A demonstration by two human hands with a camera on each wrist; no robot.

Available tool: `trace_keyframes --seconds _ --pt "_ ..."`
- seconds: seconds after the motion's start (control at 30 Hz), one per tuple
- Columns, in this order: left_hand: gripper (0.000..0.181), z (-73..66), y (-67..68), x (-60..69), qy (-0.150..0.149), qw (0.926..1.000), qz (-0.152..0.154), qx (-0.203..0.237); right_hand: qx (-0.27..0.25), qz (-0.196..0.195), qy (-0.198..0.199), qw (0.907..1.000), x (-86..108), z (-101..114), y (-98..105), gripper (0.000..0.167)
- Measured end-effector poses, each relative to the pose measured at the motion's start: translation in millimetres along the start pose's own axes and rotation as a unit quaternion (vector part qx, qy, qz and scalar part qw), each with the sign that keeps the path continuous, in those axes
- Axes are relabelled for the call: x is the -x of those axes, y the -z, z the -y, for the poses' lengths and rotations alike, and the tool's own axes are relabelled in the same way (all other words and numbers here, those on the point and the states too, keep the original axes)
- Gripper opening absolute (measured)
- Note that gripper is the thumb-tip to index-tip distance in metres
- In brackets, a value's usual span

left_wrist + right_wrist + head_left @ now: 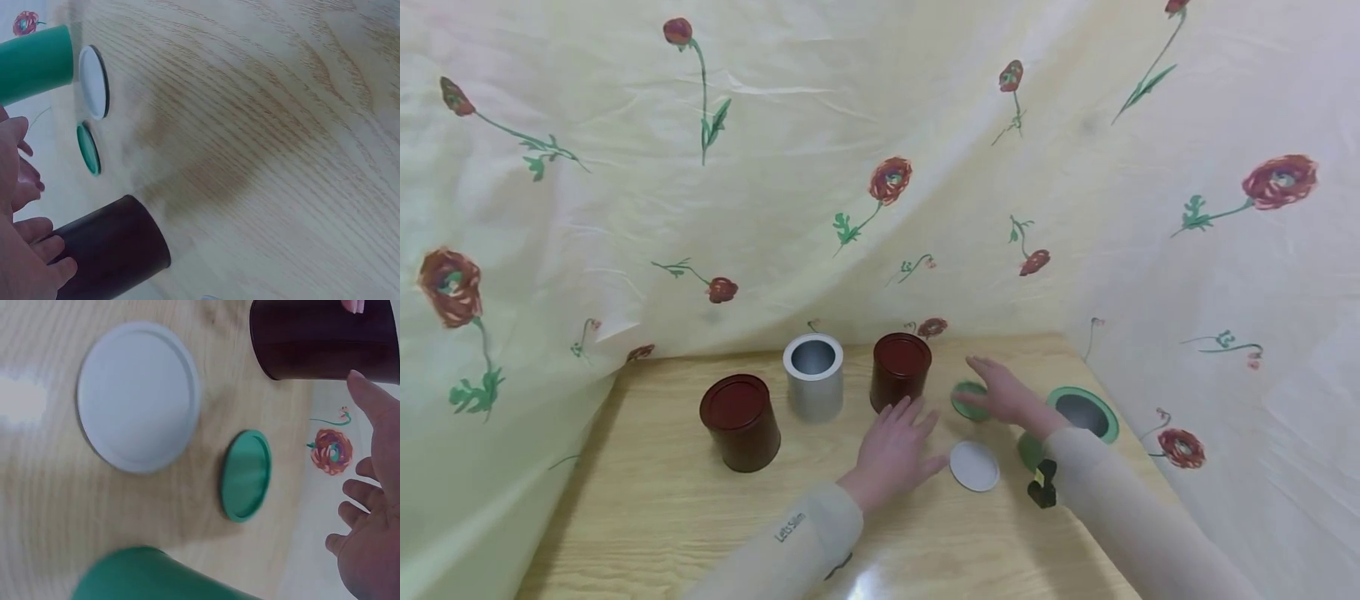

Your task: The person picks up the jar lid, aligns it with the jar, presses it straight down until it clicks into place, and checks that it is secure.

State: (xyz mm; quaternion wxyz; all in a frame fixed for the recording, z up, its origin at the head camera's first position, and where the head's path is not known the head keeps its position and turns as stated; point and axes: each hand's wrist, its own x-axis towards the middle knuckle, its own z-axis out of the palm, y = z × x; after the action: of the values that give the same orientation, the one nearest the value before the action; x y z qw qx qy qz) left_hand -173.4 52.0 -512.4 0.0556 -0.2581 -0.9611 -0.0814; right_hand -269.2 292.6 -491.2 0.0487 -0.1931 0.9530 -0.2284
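My left hand (891,458) hovers with fingers spread just in front of the right-hand dark red can (901,360), whose lid is on. Over a small green lid (973,413) reaches my right hand (1006,396), its fingers extended and thumb apart. Neither hand holds anything. A white lid (974,467) lies flat between the two hands. Partly behind my right forearm stands a lidless green can (1032,450). In the right wrist view the green lid (246,476) and white lid (139,397) rest on the table, apart from my right hand (375,500).
A lidless white can (816,396) stands at the back, left of the nearer-to-hand red can. Farther left is another lidded dark red can (741,429). Flowered cloth (805,208) hangs behind and beside the wooden table (655,500).
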Motion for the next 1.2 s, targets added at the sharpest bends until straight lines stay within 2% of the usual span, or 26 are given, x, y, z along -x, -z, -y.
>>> trace_keyframes --seconds 0.33,0.57,0.83,0.93,1.2 --pt "0.072 1.5 -13.3 -6.3 0.010 0.9998 0.009 0.013 -0.069 -0.067 -0.033 0.9948 22.6 -8.8 -30.8 0.078" --pt "0.071 0.9 -17.6 -12.5 -0.001 0.9993 0.031 0.022 -0.110 -0.097 -0.052 0.9878 37.9 -8.6 -48.1 0.070" --pt "0.070 0.3 -21.3 -18.1 -0.018 0.9970 0.064 0.039 -0.144 -0.086 -0.072 0.9832 56.1 -12.1 -57.7 0.064" --pt "0.070 -0.1 -22.1 -20.9 -0.024 0.9961 0.074 0.041 -0.136 -0.076 -0.076 0.9848 61.4 -12.6 -60.5 0.065" --pt "0.066 -2.6 -29.7 -33.1 -0.052 0.9951 0.078 0.032 -0.134 -0.066 -0.087 0.9849 70.1 -11.7 -66.1 0.066"
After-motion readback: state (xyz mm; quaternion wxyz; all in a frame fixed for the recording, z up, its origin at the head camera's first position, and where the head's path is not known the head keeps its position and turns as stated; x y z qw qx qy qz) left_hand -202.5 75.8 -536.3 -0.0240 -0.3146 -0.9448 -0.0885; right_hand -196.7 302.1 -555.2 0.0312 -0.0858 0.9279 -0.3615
